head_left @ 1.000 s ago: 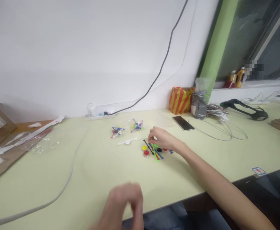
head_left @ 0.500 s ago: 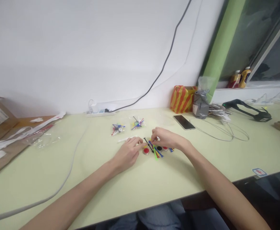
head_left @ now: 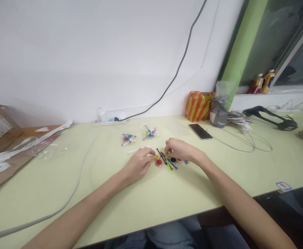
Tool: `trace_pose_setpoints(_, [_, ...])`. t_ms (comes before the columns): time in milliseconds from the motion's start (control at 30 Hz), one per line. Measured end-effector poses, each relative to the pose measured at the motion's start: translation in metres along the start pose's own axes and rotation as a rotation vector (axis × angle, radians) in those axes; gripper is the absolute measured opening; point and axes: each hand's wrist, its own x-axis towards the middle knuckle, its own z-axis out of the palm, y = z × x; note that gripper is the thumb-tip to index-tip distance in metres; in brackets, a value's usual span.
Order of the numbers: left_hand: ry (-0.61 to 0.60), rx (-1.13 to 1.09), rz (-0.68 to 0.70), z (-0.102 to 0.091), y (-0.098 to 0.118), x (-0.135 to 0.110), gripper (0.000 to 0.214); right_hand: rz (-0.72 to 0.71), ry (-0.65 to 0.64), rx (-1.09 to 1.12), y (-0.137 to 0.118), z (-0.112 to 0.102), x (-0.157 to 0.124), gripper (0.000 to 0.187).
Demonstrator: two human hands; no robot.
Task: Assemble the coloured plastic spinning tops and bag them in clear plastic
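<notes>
My left hand (head_left: 138,165) has arrived; work is now two-handed.
Its fingers, nearly closed, reach the yellow disc (head_left: 158,157); my right hand (head_left: 182,151) curls over coloured sticks (head_left: 169,166), right of it. Either grip, I cannot tell.

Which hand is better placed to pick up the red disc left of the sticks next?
Probably the left hand: it is at the yellow disc, just behind the red disc. The right hand is farther off, across the sticks.
</notes>
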Motion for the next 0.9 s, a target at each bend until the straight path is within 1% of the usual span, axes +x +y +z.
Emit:
trace_pose_setpoints(200, [-0.012, 0.006, 0.004, -0.001, 0.002, 0.001, 0.047, 0.010, -0.022, -0.026, -0.004, 0.001, 0.001, 0.022])
trace_pose_setpoints(367, [-0.056, 0.016, -0.004, -0.002, 0.003, 0.001, 0.049, -0.002, 0.003, -0.032, -0.007, 0.006, 0.002, 0.019])
trace_pose_setpoints(433, [-0.056, 0.022, -0.009, -0.003, 0.003, 0.001, 0.049, -0.009, 0.020, -0.053, -0.008, 0.008, 0.004, 0.020])
trace_pose_setpoints(633, [-0.020, 0.051, -0.022, -0.002, -0.003, -0.001, 0.047, -0.043, 0.120, -0.133, -0.011, 0.013, 0.008, 0.016])
trace_pose_setpoints(800, [0.000, 0.024, -0.024, -0.002, -0.007, -0.003, 0.043, 0.060, 0.256, -0.164, -0.008, 0.017, 0.012, 0.014])
trace_pose_setpoints(900, [-0.001, 0.019, -0.030, -0.003, -0.008, -0.003, 0.042, 0.083, 0.332, -0.173, -0.005, 0.019, 0.013, 0.015])
